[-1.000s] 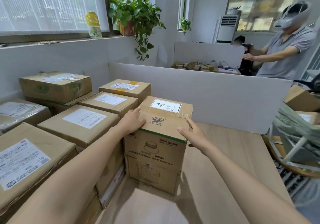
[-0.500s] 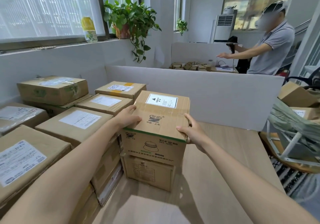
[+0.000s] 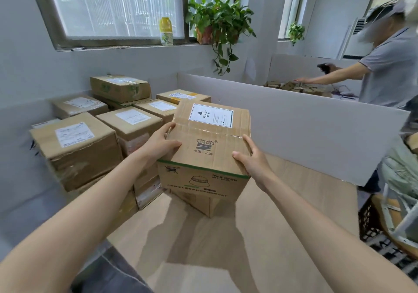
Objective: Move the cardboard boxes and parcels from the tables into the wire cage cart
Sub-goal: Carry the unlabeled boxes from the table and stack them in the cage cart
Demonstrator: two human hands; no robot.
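**Both hands on the green-striped carton, over the table**

From my seat, the largest thing in the head view is the pale wooden table top, which runs from the lower middle to the right. A long white partition board stands upright along its far edge. On the left, against the grey wall, is a stack of plain brown cardboard boxes with white shipping labels, packed side by side and at least two layers high. Behind the partition on the right, a person in a grey polo shirt reaches over another desk.

The brown cardboard carton with a green stripe is over the middle of the table, just beside the stack. It is tipped so that its top faces me. I cannot tell whether its lower edge touches the wood. On the window sill above is a leafy green potted plant, with vines trailing down the wall.

My left hand grips the carton's upper left edge, thumb on top and fingers wrapped down the side. My right hand grips the upper right edge the same way. A white "HEAVY" label is stuck to the carton's top. A small clear bottle with a yellow cap stands on the sill left of the plant.
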